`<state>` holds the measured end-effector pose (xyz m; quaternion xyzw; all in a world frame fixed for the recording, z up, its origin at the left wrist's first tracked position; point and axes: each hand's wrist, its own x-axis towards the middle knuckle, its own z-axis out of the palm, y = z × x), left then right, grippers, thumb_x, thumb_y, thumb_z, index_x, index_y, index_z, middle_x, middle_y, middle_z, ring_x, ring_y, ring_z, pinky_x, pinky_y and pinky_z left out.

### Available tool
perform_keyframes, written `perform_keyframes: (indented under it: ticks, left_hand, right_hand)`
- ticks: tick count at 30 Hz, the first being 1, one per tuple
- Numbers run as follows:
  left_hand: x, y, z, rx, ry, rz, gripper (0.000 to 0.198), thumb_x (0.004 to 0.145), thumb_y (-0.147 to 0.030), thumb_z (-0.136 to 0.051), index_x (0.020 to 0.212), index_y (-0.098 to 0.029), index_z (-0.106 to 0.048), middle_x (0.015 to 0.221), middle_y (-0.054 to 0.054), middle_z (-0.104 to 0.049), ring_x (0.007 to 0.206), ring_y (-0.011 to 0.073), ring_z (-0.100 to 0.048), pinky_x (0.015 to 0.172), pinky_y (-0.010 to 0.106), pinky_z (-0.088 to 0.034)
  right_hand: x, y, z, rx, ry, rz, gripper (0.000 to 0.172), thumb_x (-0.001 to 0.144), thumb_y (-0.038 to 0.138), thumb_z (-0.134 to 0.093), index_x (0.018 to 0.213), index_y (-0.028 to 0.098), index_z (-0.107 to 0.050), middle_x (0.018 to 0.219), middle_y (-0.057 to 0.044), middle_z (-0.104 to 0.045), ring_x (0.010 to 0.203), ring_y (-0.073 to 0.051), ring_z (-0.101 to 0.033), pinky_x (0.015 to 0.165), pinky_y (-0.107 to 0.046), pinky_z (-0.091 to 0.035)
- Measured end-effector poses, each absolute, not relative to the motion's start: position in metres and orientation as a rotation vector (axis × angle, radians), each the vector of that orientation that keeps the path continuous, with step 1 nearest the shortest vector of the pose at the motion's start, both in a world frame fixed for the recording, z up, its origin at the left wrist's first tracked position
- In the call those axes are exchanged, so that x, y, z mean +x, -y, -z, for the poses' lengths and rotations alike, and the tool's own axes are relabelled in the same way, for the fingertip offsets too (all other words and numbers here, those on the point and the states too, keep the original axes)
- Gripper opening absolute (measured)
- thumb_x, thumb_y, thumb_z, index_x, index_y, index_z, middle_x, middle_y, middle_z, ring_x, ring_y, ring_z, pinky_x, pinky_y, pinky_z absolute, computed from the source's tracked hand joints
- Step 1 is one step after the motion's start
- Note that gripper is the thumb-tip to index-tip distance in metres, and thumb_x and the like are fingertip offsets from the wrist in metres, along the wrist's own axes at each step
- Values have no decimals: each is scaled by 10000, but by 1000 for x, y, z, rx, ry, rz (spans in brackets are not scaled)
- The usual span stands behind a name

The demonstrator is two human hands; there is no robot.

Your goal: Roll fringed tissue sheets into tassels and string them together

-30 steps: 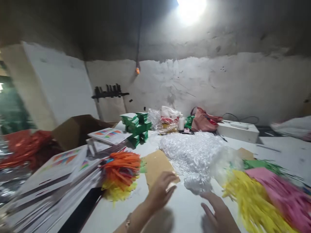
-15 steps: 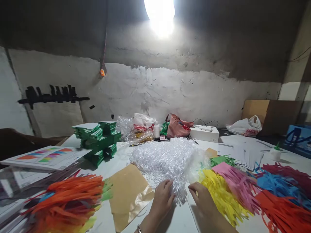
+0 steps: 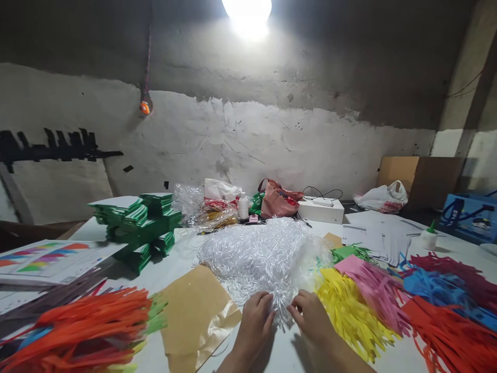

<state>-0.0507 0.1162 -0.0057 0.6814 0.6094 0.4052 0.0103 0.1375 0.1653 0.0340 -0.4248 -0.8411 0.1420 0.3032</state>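
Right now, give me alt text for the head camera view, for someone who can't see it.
The left hand and right hand are at the near edge of a heap of shiny, whitish strands on a white table. Brown paper lies left of them; yellow fringe and pink fringe lie right.

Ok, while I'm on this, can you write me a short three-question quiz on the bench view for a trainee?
1. True or false: the left hand is nearer the yellow strips than the right hand is.
2. Which of these lies just to the left of the left hand?
A) blue bag
B) brown paper
C) red strips
3. What lies between the fingertips of the two hands?

Key:
1. False; the right hand is nearer.
2. B.
3. The near end of the clear strands.
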Motion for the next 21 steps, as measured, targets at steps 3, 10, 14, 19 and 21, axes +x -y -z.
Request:
perform_keyframes:
  ticks: [3, 10, 14, 19, 21]
  left_hand:
    - [-50, -117, 7, 2149, -1899, -1256, 311, 877, -194, -556, 1164, -192, -676, 1190, 134, -697, 1137, 299, -640, 1012, 506, -512]
    - [-48, -115, 2, 2402, -1750, -1105, 510, 856, -122, -542, 1360, -197, -556, 1456, 157, -556, 1378, 347, -462, 1136, 616, -363]
    - [-35, -122, -4, 2568, -1545, -920, 747, 782, -30, -550, 1466, -308, -433, 1529, 28, -512, 1458, 292, -367, 1218, 612, -201]
    - [-24, -129, -8, 2544, -1570, -786, 580, 787, -40, -571, 1252, -382, -627, 1322, -32, -697, 1361, 309, -504, 1170, 669, -231]
    - [-26, -130, -8, 2495, -1654, -795, 486, 784, -20, -557, 1123, -339, -695, 1285, -1, -718, 1336, 325, -523, 1144, 679, -251]
  right_hand:
    - [135, -153, -18, -1176, 2198, -407, 86, 849, 153, -664, 808, 179, -735, 886, -57, -705, 853, -245, -635, 817, -338, -399]
    - [133, -156, -3, -1057, 2069, -621, 156, 811, 80, -576, 724, 170, -669, 754, -29, -626, 726, -187, -596, 683, -280, -404]
    - [141, -148, -10, -821, 2036, -742, 106, 816, 189, -594, 717, 201, -629, 867, -47, -614, 852, -211, -603, 780, -311, -454]
    - [154, -116, -40, -558, 1996, -888, 252, 903, 450, -567, 782, 233, -609, 1023, -82, -643, 1031, -262, -591, 966, -420, -428]
    - [177, -96, -53, -471, 1901, -1160, 338, 946, 541, -518, 834, 235, -608, 879, -64, -675, 905, -244, -634, 963, -442, -446]
